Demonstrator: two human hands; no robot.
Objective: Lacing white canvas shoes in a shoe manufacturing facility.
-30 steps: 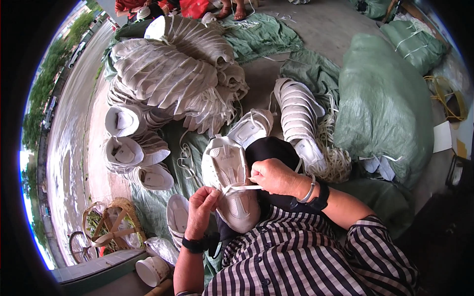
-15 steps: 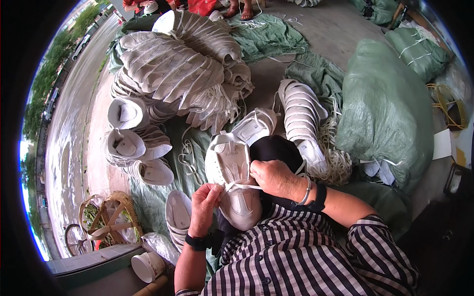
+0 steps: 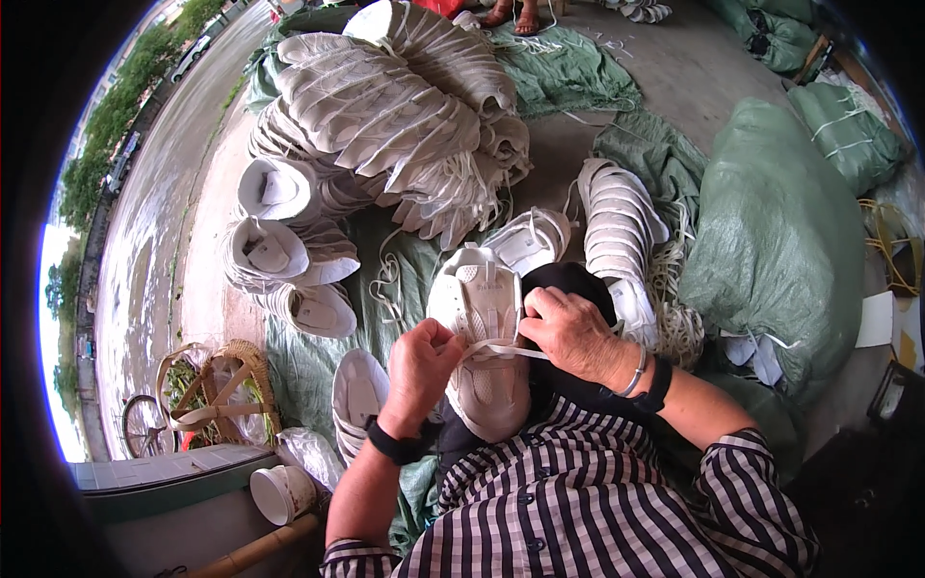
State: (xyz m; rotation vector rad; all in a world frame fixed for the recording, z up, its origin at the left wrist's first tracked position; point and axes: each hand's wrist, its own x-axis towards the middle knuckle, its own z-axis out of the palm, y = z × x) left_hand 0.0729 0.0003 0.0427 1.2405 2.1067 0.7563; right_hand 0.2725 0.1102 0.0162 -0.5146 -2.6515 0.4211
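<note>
Left hand (image 3: 421,361) pinches white lace (image 3: 501,353); right hand (image 3: 570,332) pinches other end. White shoe (image 3: 485,361) on lap, long way twelve-to-six, toe at six.

Shirt (image 3: 617,501): black-and-white stripes, dark buttons, sleeves rolled above the elbows. Dark band on left wrist (image 3: 400,448). Right wrist (image 3: 647,378): dark band, plus thin bangle, probably silver.
</note>
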